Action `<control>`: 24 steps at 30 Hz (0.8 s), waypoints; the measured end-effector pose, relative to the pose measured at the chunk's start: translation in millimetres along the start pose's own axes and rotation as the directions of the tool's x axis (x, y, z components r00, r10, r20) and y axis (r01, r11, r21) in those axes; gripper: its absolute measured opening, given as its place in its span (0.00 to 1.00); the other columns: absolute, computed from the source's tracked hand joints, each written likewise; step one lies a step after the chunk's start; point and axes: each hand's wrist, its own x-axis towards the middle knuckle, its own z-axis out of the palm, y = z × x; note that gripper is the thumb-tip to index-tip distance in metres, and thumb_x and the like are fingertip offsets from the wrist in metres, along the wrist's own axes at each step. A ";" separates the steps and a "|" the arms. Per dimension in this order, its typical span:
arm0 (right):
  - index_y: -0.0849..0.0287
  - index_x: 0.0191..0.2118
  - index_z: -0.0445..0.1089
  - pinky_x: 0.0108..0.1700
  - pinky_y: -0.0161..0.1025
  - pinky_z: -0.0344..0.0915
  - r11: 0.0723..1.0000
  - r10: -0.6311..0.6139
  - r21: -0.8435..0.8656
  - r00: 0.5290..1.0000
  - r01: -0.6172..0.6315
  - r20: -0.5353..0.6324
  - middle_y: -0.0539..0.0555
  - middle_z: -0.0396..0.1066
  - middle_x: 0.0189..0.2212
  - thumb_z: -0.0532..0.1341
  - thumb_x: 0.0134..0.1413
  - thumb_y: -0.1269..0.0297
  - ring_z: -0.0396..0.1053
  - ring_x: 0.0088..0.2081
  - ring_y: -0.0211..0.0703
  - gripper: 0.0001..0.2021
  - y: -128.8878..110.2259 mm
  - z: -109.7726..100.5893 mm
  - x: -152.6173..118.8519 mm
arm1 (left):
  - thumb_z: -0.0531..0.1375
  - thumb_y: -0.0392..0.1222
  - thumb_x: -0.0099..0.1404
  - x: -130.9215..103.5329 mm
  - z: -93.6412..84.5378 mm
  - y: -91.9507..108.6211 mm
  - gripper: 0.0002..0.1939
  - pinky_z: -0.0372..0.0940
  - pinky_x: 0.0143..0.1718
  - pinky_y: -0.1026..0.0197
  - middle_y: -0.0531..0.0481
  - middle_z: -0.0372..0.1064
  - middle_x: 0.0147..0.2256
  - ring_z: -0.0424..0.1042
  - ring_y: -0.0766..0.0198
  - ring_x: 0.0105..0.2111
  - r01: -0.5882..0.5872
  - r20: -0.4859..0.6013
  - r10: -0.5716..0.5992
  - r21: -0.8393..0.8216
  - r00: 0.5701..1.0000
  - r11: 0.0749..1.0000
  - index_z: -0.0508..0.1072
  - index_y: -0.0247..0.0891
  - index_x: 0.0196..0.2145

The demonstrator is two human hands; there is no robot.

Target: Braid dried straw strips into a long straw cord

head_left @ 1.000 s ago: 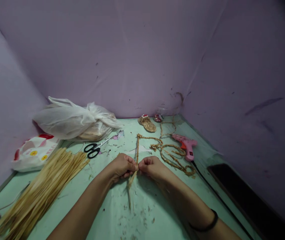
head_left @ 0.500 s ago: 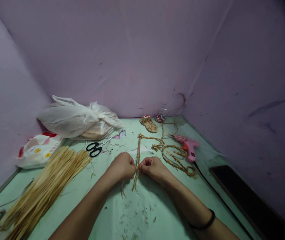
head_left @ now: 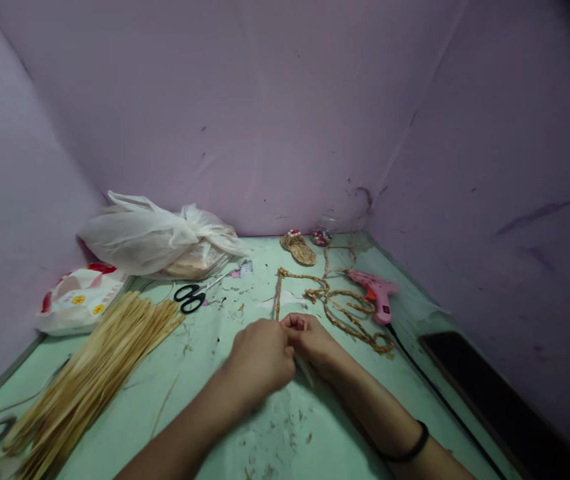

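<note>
A thin braided straw cord (head_left: 279, 293) runs down the middle of the table to my two hands, and its upper part bends right into loose coils (head_left: 349, 323). My left hand (head_left: 265, 357) is closed, back upward, and its fingertips meet those of my right hand at the cord's lower end. My right hand (head_left: 307, 337) pinches the cord there, thumb and forefinger together. Pale loose strands (head_left: 305, 371) stick out below my right hand. The exact grip of my left fingers is partly hidden by the hand itself.
Flat straw strips (head_left: 99, 373) lie at left, near black-handled scissors (head_left: 192, 298), a white bag (head_left: 159, 240) and a printed packet (head_left: 82, 297). Behind are a small woven sandal (head_left: 299, 247) and a bead jar (head_left: 321, 236). Right: pink glue gun (head_left: 377, 293), its cable, dark flat object (head_left: 489, 393).
My left hand has moved right and slightly toward me, turning over the cord's end. The loose strands now point down to the right. My right hand has stayed nearly in place.
</note>
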 end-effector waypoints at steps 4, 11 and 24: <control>0.63 0.19 0.60 0.21 0.29 0.46 0.998 0.009 -0.065 1.000 -0.008 0.025 0.44 0.58 0.12 0.57 0.34 0.70 0.51 0.16 0.28 0.03 -1.8 -2.5 -2.1 | 0.55 0.40 0.50 16.7 -33.9 -8.8 0.08 0.51 0.18 0.67 0.50 0.63 0.18 0.61 0.68 0.16 0.071 -0.090 -0.072 -0.015 0.993 0.997 0.68 0.33 0.20; 0.62 0.20 0.60 0.23 0.30 0.50 0.999 -0.039 -0.018 0.992 0.042 0.116 0.46 0.60 0.13 0.57 0.36 0.68 0.56 0.18 0.30 0.04 -2.8 -4.6 -2.7 | 0.53 0.34 0.51 29.9 -25.8 -19.6 0.06 0.52 0.12 0.70 0.50 0.66 0.21 0.60 0.73 0.12 0.344 0.409 -0.107 -0.569 0.906 0.747 0.67 0.29 0.27; 0.63 0.25 0.64 0.24 0.29 0.51 0.746 -0.260 -0.604 0.958 0.280 0.123 0.49 0.65 0.19 0.54 0.44 0.68 0.57 0.22 0.32 0.05 6.8 -9.8 1.4 | 0.57 0.34 0.44 34.1 -14.5 -23.2 0.09 0.44 0.09 0.70 0.57 0.53 0.08 0.50 0.74 0.08 0.299 0.265 -0.198 -0.430 0.944 0.852 0.59 0.34 0.12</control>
